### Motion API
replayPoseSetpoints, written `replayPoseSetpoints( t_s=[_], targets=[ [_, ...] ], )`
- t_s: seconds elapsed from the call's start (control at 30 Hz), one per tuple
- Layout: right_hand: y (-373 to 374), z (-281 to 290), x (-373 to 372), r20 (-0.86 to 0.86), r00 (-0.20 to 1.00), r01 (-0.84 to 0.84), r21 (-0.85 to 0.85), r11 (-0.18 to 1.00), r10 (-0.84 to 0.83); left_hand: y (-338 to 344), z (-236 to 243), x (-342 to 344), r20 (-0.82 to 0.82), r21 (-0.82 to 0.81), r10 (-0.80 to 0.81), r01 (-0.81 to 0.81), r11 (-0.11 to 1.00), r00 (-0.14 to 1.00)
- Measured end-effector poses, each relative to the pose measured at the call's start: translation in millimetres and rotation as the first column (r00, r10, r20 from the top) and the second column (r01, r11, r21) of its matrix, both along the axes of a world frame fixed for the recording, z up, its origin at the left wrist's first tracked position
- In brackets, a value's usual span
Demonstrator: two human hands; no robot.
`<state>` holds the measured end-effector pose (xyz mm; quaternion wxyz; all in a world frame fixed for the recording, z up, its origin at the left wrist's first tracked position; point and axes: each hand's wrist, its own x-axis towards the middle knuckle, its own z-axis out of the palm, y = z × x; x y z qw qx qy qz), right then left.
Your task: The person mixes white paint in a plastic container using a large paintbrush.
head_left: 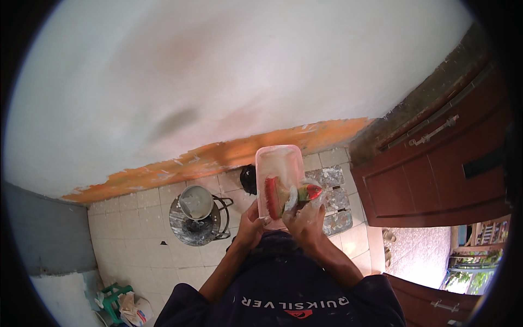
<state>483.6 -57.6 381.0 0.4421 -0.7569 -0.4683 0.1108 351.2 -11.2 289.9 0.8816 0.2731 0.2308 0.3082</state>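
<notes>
A pale pink rectangular tray [279,159], its inside smeared with whitish paint, is in front of my body. My left hand [251,226] grips its near left side, thumb over the rim. In my right hand [305,219] is a wide paintbrush [272,197] with red bristles, held over the tray. The brush's handle, red and green at its end, points to the right. White smears coat my right fingers. Whether the bristles touch the tray's bottom I cannot tell.
A white-coated wall [180,82] has an orange strip [218,155] along its foot. At left, a paint-spattered round stool [188,231] bears a bucket [196,203]. A spattered slatted bench [335,197] stands beyond my right hand, near a brown door [414,180]. A green stool [114,300] is lower left.
</notes>
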Motion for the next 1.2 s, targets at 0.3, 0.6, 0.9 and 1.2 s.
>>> replayPoseSetpoints(
  t_s=[0.3,0.6,0.9,1.2],
  targets=[
    [18,28,16,0.048,0.992,0.11,0.057,0.992,-0.113,1,-1,-2,0.004,-0.043,-0.032,0.032,0.999,0.999],
    [22,15,30,0.287,0.957,0.015,0.098,0.995,-0.043,0,9,-3,0.019,-0.033,-0.066,0.067,0.997,0.998],
    [9,-8,14,0.127,0.981,-0.149,0.007,0.989,0.147,-2,10,-3,0.019,-0.089,-0.103,0.105,0.991,0.994],
    [6,30,25,-0.01,0.993,0.115,0.056,0.992,-0.115,0,21,-1,-0.032,-0.046,-0.056,0.055,0.997,0.998]
  ],
)
